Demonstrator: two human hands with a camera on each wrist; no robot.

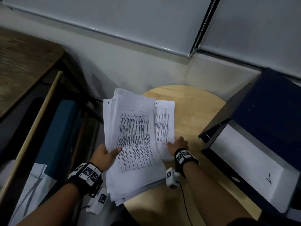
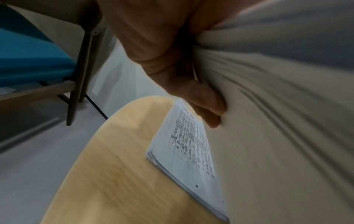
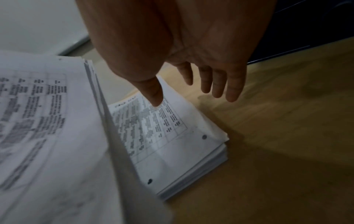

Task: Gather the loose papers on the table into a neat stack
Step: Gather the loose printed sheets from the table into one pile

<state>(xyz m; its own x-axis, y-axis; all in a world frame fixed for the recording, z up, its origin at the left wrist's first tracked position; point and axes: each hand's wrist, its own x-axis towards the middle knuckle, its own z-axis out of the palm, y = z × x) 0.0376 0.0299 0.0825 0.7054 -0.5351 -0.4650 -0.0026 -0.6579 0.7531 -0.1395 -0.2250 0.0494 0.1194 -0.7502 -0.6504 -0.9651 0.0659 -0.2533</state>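
A: What is being held by the left hand [image 1: 104,156]?

B: A thick bundle of printed sheets [image 1: 135,144] is being gripped at its left edge. The thumb is being pressed on the top page, and in the left wrist view the fingers [image 2: 208,104] are seen curled under the bundle, clamped on it. The bundle is being held tilted above the round wooden desk [image 1: 195,111], partly over its left rim.

A: And the right hand [image 1: 178,144]?

B: It is being held open, with the fingers [image 3: 218,81] straight and slightly apart. In the right wrist view the thumb tip is being shown at the top page of a second stack of papers [image 3: 172,136]; whether it is touching cannot be told. The other fingertips are hanging over the bare wood just beside that stack.

A: Where is the second stack lying?

B: It is lying flat on the desk, partly overlapped by the lifted bundle. A dark blue box [image 1: 268,103] is standing just beside the desk on the right.
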